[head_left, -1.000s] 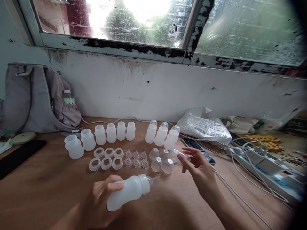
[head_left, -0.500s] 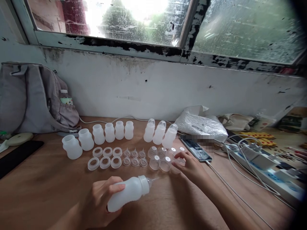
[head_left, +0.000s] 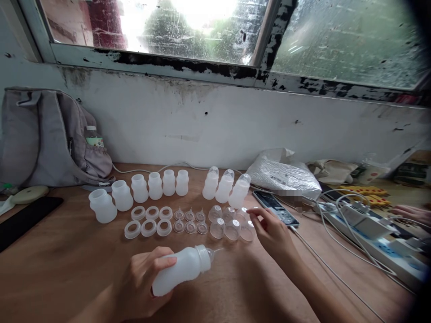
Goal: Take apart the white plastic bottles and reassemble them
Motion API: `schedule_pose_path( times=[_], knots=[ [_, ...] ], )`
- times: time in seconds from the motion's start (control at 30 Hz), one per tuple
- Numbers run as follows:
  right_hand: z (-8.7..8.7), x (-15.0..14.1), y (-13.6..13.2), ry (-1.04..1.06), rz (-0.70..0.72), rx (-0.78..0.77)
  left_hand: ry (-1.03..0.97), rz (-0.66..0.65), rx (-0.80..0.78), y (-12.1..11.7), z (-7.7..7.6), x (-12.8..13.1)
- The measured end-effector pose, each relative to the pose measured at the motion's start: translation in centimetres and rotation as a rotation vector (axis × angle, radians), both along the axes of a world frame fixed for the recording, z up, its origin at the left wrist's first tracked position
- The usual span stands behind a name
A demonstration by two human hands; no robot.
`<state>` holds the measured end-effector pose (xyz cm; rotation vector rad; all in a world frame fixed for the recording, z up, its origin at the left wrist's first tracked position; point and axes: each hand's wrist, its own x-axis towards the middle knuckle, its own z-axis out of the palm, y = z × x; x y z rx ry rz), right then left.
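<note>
My left hand (head_left: 141, 280) is wrapped round a white plastic bottle (head_left: 180, 269) that lies tilted, its ring and nipple pointing right. My right hand (head_left: 272, 231) hovers with loosely spread fingers just right of a cluster of clear caps (head_left: 224, 224) and holds nothing. Its fingertips are beside the rightmost cap (head_left: 247, 231). Behind the caps stand three capped bottles (head_left: 224, 186). To the left lie small nipples (head_left: 190, 222), white rings (head_left: 148, 222) and a row of several open bottles (head_left: 155, 186).
A phone (head_left: 276, 208) with a cable lies by my right hand. A white bag (head_left: 284, 177) sits behind it, and a power strip (head_left: 370, 233) with cords lies at the right. Another person's hand (head_left: 411, 213) shows at the far right. A grey backpack (head_left: 50, 139) leans at the left.
My right hand held a clear cap, lowered it among the other caps and has lifted off it. My left hand keeps the bottle almost still.
</note>
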<state>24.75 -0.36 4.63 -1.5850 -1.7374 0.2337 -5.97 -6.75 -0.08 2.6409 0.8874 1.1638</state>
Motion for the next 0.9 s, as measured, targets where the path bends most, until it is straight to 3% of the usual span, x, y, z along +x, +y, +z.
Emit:
schedule_pose_path(
  times=[0.07, 0.2, 0.27, 0.37, 0.5, 0.9],
  knots=[
    [0.5, -1.3, -1.1, 0.180, 0.128, -0.053, -0.004, -0.003, -0.003, 0.0, 0.0, 0.0],
    [0.2, -4.5, -3.5, 0.569, 0.462, -0.517, -0.004, -0.024, -0.002, -0.2, 0.1, -0.1],
    [-0.5, -5.9, -4.5, 0.713, 0.552, -0.685, 0.001, -0.028, 0.011, -0.2, 0.1, -0.1],
    [-1.5, -7.2, -5.2, 0.886, 0.597, -0.810, 0.010, -0.025, 0.029, -0.2, 0.2, 0.0],
    [-2.2, -7.9, -5.6, 1.000, 0.590, -0.876, 0.015, -0.041, 0.003, -0.3, 0.4, 0.3],
    [-2.6, -8.1, -6.8, 0.952, 0.567, -0.847, -0.140, 0.033, -0.159, -1.7, 0.4, 1.2]
  ],
)
